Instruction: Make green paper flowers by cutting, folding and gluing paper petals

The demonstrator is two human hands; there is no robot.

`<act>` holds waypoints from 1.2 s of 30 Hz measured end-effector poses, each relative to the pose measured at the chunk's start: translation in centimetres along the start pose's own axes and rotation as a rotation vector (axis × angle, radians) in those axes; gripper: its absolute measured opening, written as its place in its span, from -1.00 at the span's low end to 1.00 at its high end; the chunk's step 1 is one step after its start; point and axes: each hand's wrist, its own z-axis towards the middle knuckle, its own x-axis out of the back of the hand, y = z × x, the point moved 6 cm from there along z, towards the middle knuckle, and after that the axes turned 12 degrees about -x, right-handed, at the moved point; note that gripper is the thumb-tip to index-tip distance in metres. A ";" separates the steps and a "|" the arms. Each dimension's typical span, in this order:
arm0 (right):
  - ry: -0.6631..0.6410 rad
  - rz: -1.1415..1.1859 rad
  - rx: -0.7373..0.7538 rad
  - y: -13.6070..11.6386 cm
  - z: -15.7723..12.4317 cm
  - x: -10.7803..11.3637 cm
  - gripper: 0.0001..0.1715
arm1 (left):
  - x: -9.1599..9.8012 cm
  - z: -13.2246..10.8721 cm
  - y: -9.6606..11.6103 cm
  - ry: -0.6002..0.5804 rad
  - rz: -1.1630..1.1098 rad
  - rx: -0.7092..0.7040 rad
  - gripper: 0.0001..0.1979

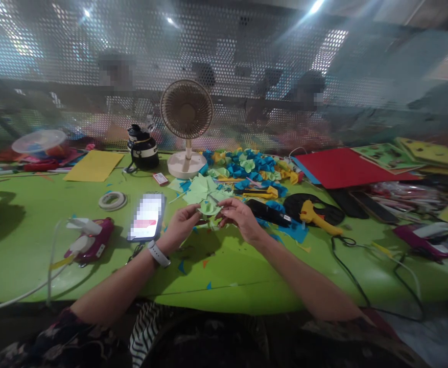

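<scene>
My left hand [181,225], with a white watch on its wrist, and my right hand [239,217] meet above the green table [24,230]. Both pinch a small light-green folded paper flower [209,207] between their fingertips. A thin stick or pin pokes up from the flower. Just behind it lies a heap of light-green paper pieces [201,188]. A phone [147,216] lies flat left of my left hand. A black glue gun [269,212] rests right of my right hand.
A small desk fan [186,128] and a black flask [143,147] stand at the back. Blue, green and yellow paper flowers [246,166] are piled near red card [342,167]. A yellow glue gun [317,217], tape roll [112,200], pink tool [91,240] and cables lie around. People sit behind a mesh screen.
</scene>
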 end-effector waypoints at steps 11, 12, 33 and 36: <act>-0.012 0.042 0.000 0.4 0.2 0.2 -0.73 | -0.1 0.0 0.1 0.005 0.004 -0.018 -0.67; -0.009 0.045 -0.006 0.4 0.2 0.2 -0.73 | -0.1 0.0 0.0 0.005 0.007 -0.016 -0.68; 0.051 -0.201 0.019 0.0 0.0 -0.2 -0.78 | -0.4 -0.5 1.3 -0.142 0.450 -0.230 -0.72; 0.061 -0.385 0.083 -0.3 -0.4 -0.5 -0.78 | -0.5 -0.7 2.0 -0.143 0.571 -0.293 -0.72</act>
